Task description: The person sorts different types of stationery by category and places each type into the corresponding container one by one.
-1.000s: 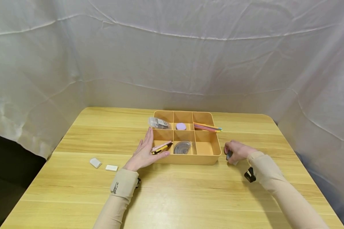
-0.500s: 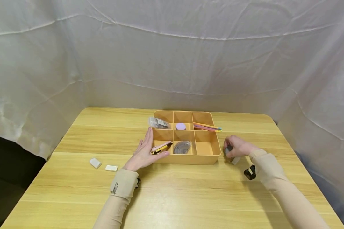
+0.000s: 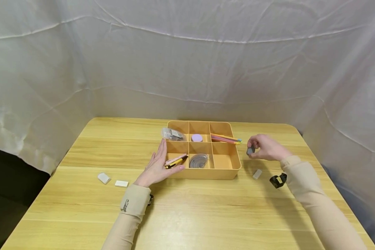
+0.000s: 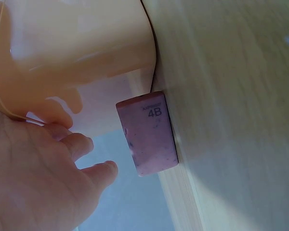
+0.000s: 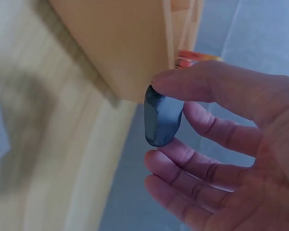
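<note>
My left hand lies against the left end of a tan six-compartment organizer, fingers extended along its side and thumb over the front rim. Beside the organizer in the left wrist view is a pinkish eraser printed "4B". My right hand pinches a small dark grey eraser between thumb and fingertips, raised above the table just right of the organizer. Below that hand lies a light grey eraser. The organizer's front right compartment shows a bare floor.
Inside the organizer are pens, a clear protractor, a lilac rounded item, colored pencils and a clear plastic case. Two whitish erasers lie left on the wooden table. Pale curtains surround it.
My right hand has lifted the dark grey eraser off the table, up and away from me, uncovering the light grey eraser. The left hand and organizer have stayed put.
</note>
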Available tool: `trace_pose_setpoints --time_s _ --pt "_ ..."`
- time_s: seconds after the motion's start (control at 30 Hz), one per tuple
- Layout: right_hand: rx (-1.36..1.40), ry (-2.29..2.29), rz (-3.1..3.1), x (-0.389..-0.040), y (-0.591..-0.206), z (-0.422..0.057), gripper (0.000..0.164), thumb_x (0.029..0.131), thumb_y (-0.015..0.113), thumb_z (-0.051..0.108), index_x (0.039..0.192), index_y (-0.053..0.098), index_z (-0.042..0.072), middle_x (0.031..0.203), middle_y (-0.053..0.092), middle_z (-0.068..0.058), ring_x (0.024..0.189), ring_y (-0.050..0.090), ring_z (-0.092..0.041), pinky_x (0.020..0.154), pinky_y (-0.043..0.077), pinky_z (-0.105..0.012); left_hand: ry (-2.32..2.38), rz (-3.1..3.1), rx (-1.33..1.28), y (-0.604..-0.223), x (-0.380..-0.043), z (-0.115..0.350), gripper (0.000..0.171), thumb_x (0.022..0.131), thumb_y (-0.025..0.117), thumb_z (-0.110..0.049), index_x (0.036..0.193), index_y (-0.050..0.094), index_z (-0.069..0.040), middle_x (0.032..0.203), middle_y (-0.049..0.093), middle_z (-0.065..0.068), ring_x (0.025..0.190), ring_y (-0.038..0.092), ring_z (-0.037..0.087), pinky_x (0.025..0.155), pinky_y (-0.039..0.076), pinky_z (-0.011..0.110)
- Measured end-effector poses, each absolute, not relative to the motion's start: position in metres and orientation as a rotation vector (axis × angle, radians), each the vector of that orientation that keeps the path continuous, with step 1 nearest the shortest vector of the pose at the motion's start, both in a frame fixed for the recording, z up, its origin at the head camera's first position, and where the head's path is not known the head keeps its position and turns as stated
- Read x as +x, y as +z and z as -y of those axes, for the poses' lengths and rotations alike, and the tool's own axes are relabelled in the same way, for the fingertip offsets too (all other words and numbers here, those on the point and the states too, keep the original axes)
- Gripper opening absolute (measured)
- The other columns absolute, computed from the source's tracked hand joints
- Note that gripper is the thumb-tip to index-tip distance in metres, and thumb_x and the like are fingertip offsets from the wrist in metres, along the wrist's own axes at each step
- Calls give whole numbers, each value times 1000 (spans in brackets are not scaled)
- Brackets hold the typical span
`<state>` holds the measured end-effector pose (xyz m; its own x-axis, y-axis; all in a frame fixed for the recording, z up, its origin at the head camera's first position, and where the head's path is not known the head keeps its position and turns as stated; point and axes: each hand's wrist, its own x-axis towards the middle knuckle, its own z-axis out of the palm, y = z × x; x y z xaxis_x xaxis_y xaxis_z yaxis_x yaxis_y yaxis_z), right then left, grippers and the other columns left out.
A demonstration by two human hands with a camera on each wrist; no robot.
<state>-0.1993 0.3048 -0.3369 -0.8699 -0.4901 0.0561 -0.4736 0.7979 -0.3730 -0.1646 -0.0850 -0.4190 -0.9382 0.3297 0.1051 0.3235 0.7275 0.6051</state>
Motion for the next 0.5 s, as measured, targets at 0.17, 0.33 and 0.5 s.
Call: trace_pose_setpoints --time_s 0.17,0.33,0.5 --pt "-807 -571 -2988 -196 -320 -300 19 68 77 4 82 63 4 71 59 -5 71 53 -21 65 46 -39 1011 -2900 538 -419 -165 85 120 79 52 -72 152 -10 0 158 -16 10 144 -4 24 116 4 52" --pt "-864 -528 -3022 -194 -305 -288 18 68 78 6 81 65 7 73 64 -3 72 59 -21 68 50 -41 1010 -2909 543 -419 -165 85 120 79 52 -73 152 -9 1 159 -13 14 144 -2 26 116 5 53" --pt "-905 -464 -2976 -190 -290 -274 19 69 79 8 82 65 8 76 66 -5 75 61 -24 70 52 -46 1005 -2905 538 -418 -165 85 120 79 52 -73 152 -9 0 158 -14 13 144 -3 25 116 5 52"
